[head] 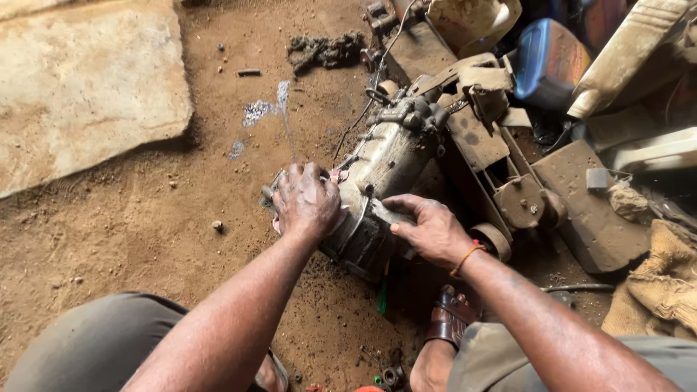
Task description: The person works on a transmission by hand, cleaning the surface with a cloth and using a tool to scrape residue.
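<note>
Greasy metal gearbox casing lies on bare dirt ground, long axis running from near the person's knees up and to the right, its far end carrying a cluster of dark fittings and thin cables. Near end is a ribbed, rounder housing, dark with oil. Left hand sits on top of the casing's near-left end, fingers curled down over the edge, closed around the metal; what lies under the palm is hidden. Right hand presses against the right side of the ribbed housing, fingers spread and bent, thumb pointing toward the left hand; it grips the casing's flank, holding nothing separate as far as can be seen. Orange thread band on the right wrist. Both forearms smeared with grime. Just right of the casing, touching or nearly so, a rusty low trolley jack with a small wheel near the right hand. Beyond it, a blue plastic can and pale, dirty containers. Sacking cloth at the right edge. Upper left, a flat pale stone slab, well apart from the work. A wet patch and a clump of dark rag or sludge on the soil above the hands. A sandalled foot below the right hand; small bolts and a green bit lie near it.
</note>
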